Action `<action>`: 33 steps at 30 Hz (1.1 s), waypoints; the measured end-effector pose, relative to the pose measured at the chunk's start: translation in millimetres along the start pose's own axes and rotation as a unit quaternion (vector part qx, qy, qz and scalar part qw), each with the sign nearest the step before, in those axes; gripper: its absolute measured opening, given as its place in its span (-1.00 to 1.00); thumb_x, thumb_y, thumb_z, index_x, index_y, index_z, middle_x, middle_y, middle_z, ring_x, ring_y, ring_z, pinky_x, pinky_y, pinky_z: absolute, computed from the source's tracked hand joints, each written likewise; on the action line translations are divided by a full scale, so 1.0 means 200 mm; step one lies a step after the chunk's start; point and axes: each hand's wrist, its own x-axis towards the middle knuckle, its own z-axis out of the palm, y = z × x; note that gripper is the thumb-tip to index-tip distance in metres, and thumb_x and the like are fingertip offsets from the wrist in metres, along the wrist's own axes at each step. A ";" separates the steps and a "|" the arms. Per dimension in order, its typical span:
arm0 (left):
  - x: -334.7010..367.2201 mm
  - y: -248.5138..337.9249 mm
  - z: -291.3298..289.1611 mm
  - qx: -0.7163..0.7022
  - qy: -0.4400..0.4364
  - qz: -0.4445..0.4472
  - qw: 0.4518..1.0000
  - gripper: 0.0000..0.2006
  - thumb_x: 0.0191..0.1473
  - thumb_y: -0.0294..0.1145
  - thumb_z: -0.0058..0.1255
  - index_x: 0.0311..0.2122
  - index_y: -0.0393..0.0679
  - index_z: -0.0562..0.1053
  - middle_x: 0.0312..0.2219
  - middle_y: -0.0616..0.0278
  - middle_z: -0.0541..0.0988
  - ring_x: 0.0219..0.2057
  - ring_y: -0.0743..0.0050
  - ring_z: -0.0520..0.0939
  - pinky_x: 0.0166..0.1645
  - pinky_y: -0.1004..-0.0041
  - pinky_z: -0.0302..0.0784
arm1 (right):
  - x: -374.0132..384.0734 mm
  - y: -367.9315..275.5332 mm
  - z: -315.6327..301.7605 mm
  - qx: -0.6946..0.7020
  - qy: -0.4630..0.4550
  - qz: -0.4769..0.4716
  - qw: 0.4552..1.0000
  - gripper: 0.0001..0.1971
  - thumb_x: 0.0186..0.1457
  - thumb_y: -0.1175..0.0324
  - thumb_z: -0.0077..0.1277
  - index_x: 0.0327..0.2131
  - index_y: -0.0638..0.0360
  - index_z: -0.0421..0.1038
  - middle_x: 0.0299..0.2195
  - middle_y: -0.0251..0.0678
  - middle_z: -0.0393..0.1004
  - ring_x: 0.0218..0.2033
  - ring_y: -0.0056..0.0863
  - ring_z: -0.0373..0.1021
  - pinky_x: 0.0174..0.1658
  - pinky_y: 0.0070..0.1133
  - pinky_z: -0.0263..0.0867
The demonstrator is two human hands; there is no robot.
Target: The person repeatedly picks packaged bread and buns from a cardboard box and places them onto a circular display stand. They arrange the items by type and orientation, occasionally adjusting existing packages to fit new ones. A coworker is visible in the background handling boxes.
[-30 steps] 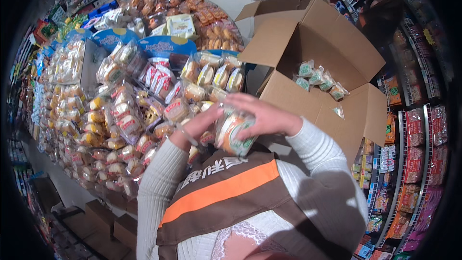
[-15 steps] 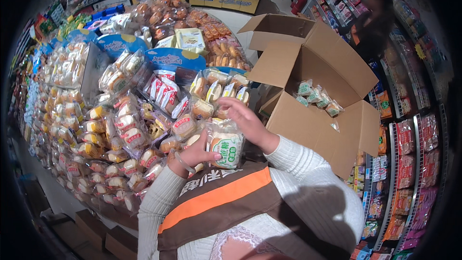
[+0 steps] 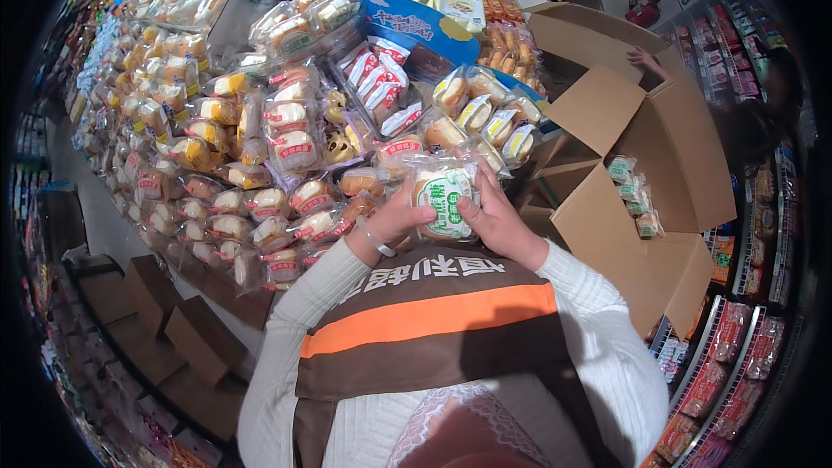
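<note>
Both hands grip one packaged bread [image 3: 444, 195] in a clear wrapper with a green-and-white label, held upright in front of my apron. My left hand [image 3: 400, 215], with a pale bangle at the wrist, clasps its left side. On the right side, my right hand [image 3: 503, 218] wraps round it with the thumb on the label. Just beyond lie packets of rolls with yellow-and-white labels [image 3: 500, 124] and a red-labelled bread packet [image 3: 400, 153]. Red-and-white packets [image 3: 379, 78] fill a compartment behind these.
A large open cardboard box [image 3: 598, 217] stands at the right with several green-labelled bread packets [image 3: 637, 195] inside. Heaped packaged breads [image 3: 230, 204] cover the display at left. Brown boxes [image 3: 204, 338] sit low at left. Beyond the box, another person's hand [image 3: 646, 61] touches its flap.
My right hand has come down from above the packet and now holds its right side. The view has shifted. The other person has bent lower, with a hand at the box.
</note>
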 end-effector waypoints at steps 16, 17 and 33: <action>-0.05 0.32 -0.09 0.026 0.090 0.125 0.988 0.31 -0.10 -0.32 0.43 0.48 0.06 -0.41 0.31 0.00 0.17 0.24 0.20 0.35 0.27 0.26 0.38 | 0.08 0.03 0.02 0.150 -0.003 -0.043 0.988 0.01 0.26 -0.02 0.03 0.45 0.30 -0.41 0.43 0.06 -0.13 0.43 -0.09 -0.04 0.43 -0.30 -0.14; -0.07 0.46 -0.15 0.067 0.131 0.134 0.980 0.30 -0.13 -0.30 0.45 0.48 0.01 -0.36 0.28 -0.01 0.22 0.20 0.17 0.41 0.23 0.22 0.45 | 0.08 0.03 0.01 0.161 -0.003 -0.057 0.985 0.00 0.26 0.00 0.03 0.45 0.29 -0.40 0.43 0.05 -0.13 0.42 -0.11 -0.03 0.43 -0.29 -0.13; 0.53 2.04 -0.90 0.894 0.331 0.213 0.214 0.19 -0.32 -0.07 0.49 0.42 0.06 0.02 0.14 -0.03 0.36 0.11 -0.05 0.46 0.14 0.17 0.54 | -0.05 0.31 0.05 0.226 0.034 0.100 0.969 -0.22 0.23 0.37 -0.01 0.42 0.27 -0.15 0.37 -0.03 0.02 0.35 -0.18 0.12 0.36 -0.28 0.06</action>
